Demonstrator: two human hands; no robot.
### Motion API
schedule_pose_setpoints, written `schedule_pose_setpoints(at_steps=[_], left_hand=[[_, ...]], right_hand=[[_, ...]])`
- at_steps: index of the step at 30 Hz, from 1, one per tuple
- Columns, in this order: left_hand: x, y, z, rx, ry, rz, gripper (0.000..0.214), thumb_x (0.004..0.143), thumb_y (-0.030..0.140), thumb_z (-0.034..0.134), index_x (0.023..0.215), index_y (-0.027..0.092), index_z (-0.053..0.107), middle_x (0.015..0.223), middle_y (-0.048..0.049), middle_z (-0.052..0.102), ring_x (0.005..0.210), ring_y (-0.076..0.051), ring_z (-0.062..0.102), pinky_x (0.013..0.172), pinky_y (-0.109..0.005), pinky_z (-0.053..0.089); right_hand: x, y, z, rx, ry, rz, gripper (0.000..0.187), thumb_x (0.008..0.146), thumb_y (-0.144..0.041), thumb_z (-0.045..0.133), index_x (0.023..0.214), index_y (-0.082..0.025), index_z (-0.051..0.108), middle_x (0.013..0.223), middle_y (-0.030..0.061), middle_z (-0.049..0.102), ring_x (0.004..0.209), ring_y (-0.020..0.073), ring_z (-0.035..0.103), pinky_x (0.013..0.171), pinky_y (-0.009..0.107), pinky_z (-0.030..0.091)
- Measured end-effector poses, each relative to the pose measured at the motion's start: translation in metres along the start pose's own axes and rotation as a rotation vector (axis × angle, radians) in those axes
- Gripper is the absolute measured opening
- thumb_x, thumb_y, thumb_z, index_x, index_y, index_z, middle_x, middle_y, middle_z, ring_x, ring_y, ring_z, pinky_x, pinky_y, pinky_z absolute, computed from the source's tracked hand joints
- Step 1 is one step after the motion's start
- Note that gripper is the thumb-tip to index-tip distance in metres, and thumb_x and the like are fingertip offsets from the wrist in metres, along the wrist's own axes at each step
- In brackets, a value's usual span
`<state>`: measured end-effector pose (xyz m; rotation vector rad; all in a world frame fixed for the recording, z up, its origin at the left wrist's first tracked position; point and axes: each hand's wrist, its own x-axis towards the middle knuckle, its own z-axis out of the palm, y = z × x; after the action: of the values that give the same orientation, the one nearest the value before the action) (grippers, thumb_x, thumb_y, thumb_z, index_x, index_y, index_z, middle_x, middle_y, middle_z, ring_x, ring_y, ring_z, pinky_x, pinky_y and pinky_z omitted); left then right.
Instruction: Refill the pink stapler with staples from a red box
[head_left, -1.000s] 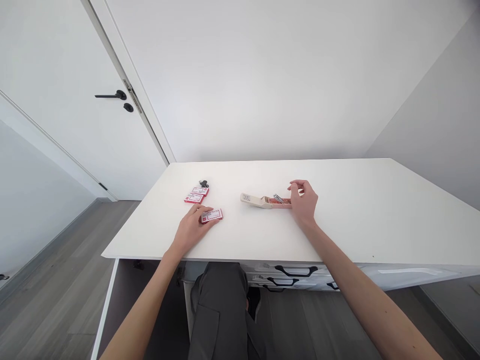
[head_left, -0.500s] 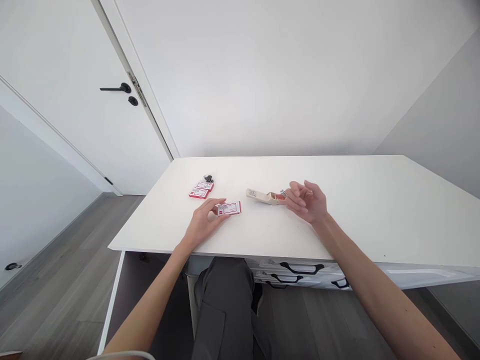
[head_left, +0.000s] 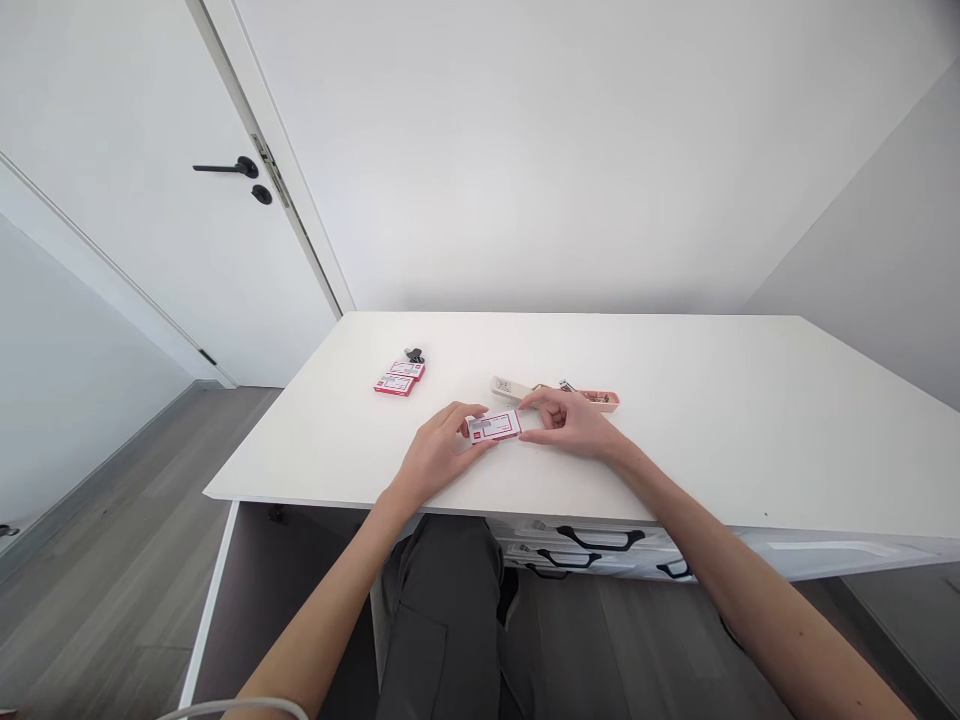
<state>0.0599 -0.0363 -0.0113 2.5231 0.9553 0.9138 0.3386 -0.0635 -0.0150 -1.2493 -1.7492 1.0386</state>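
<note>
A small red and white box [head_left: 495,426] sits just above the white table [head_left: 705,420], held between both hands. My left hand [head_left: 442,450] pinches its left end with curled fingers. Its right end is gripped by my right hand [head_left: 574,425], fingers bent round it. Right behind the hands lies an opened beige stapler [head_left: 551,392] with its reddish staple channel exposed toward the right.
Two more red and white boxes [head_left: 400,379] lie at the table's left, with a black binder clip [head_left: 413,355] behind them. A white door with a black handle [head_left: 225,168] stands left. Drawers with black handles [head_left: 592,545] sit under the table.
My left hand carried the box rightward to the middle. My right hand left the stapler, came back toward me and took hold of the box's right end.
</note>
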Motion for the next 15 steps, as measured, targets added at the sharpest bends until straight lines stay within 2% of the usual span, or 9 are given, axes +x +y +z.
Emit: schedule_pose_setpoints(at_steps=[3,5,8,11,15], left_hand=[[-0.0009,0.0022,0.0007,0.062,-0.039,0.048,0.035,0.099,0.041,0.069,0.129,0.025,0.060,0.118,-0.0061,0.073,0.096,-0.021,0.072,0.083,-0.036,0.057],[-0.0007,0.0041,0.0007,0.092,-0.061,0.073,0.035,0.100,0.041,0.068,0.129,0.025,0.059,0.121,-0.0066,0.073,0.099,-0.022,0.072,0.086,-0.038,0.057],[-0.0002,0.0056,0.0002,0.107,-0.059,0.060,0.035,0.100,0.043,0.067,0.129,0.026,0.058,0.118,-0.0057,0.073,0.099,-0.022,0.072,0.087,-0.038,0.057],[-0.0002,0.0050,-0.0001,0.102,-0.042,0.032,0.037,0.101,0.047,0.065,0.131,0.026,0.058,0.113,-0.0042,0.073,0.095,-0.021,0.071,0.085,-0.037,0.057],[-0.0015,0.0036,-0.0002,0.087,-0.024,0.027,0.036,0.102,0.046,0.063,0.132,0.026,0.057,0.115,-0.0048,0.073,0.100,-0.022,0.071,0.084,-0.036,0.056]], right_hand=[[0.0000,-0.0007,0.0025,-0.072,-0.024,-0.002,0.055,0.079,-0.056,0.087,0.123,-0.027,0.072,0.061,-0.0081,0.043,0.057,0.0144,0.042,0.056,0.030,0.030],[0.0002,-0.0017,0.0024,-0.096,-0.021,0.007,0.051,0.080,-0.057,0.085,0.120,-0.026,0.075,0.061,-0.0074,0.043,0.057,0.0144,0.042,0.056,0.030,0.030],[0.0007,-0.0027,0.0014,-0.091,-0.048,0.013,0.053,0.078,-0.059,0.086,0.117,-0.025,0.078,0.062,-0.0058,0.049,0.058,0.0147,0.045,0.055,0.031,0.033],[0.0011,-0.0017,0.0011,-0.084,-0.082,0.010,0.064,0.075,-0.059,0.088,0.126,-0.024,0.075,0.065,-0.0050,0.055,0.060,0.0155,0.049,0.056,0.031,0.035],[0.0012,0.0001,0.0020,-0.123,-0.070,0.010,0.055,0.080,-0.056,0.085,0.123,-0.024,0.077,0.064,-0.0047,0.055,0.059,0.0158,0.050,0.056,0.031,0.036]])
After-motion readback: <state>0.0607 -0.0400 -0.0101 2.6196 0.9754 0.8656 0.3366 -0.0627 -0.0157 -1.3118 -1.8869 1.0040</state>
